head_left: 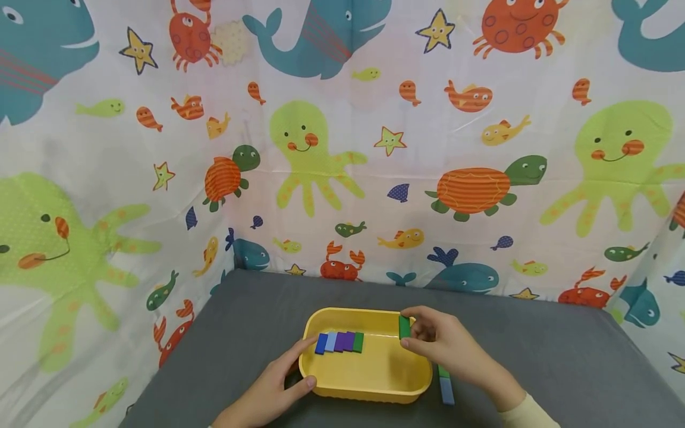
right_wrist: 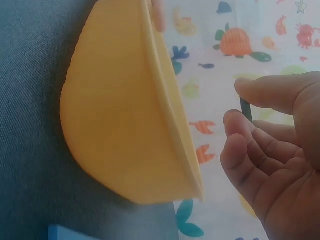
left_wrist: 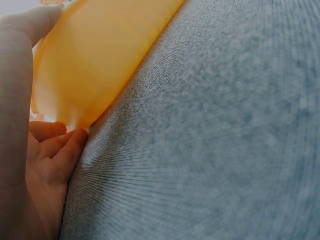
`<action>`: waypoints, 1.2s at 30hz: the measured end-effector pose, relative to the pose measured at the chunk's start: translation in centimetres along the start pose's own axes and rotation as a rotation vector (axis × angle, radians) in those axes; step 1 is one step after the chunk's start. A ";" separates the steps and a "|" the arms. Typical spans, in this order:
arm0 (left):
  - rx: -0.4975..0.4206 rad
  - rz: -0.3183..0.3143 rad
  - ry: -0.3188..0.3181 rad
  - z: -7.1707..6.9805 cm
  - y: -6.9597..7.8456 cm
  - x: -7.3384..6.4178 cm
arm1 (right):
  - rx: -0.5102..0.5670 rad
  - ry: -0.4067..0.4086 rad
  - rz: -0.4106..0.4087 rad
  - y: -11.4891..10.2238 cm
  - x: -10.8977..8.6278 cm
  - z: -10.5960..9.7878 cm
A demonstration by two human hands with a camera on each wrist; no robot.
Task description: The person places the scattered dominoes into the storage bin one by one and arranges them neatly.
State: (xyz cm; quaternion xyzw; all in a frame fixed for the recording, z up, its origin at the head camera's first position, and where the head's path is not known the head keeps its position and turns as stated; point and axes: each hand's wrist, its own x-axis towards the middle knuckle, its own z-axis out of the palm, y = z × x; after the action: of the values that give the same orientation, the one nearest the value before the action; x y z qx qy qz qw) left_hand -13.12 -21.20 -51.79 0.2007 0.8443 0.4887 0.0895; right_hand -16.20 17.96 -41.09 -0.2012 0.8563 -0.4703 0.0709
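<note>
Green, a small block point(head_left: 404, 328) is being pinched by the thumb and fingers of the right hand point(head_left: 446, 340), lower centre of the frame, at the right part of the yellow tray point(head_left: 369, 375). Further left inside, five coloured blocks point(head_left: 339, 342) are lying in a row. The left hand point(head_left: 275, 380) is gripping the tray's left end. Lower right, a pale-blue block point(head_left: 446, 392) is lying on the grey table point(head_left: 540, 351); sea-creature cloth point(head_left: 353, 137) is hanging behind.

Left hand point(head_left: 274, 379) grips while right hand point(head_left: 448, 340) pinches.
</note>
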 end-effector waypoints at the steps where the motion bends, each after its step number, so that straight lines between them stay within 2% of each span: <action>1: 0.006 0.001 0.001 0.0 0.0 0.0 | -0.002 -0.004 -0.004 0.0 0.2 0.2; 9: 0.000 -0.007 -0.011 -0.2 -0.1 -0.2 | 0.035 -0.035 0.006 0.5 1.4 1.8; 21: 0.016 0.005 0.002 -0.3 0.0 -0.2 | 0.011 -0.055 -0.009 0.5 3.2 3.5; 30: 0.026 0.020 -0.003 -0.1 -0.1 -0.1 | 0.015 -0.071 0.017 1.1 4.4 4.1; 36: 0.033 0.022 0.005 -0.2 0.1 -0.2 | 0.002 -0.090 0.006 1.0 5.0 4.7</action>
State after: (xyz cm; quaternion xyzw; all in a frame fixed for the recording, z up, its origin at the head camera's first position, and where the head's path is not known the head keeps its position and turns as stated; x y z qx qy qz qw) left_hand -12.98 -21.41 -51.58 0.2100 0.8502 0.4763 0.0786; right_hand -19.58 12.71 -44.17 -0.2196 0.8525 -0.4612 0.1108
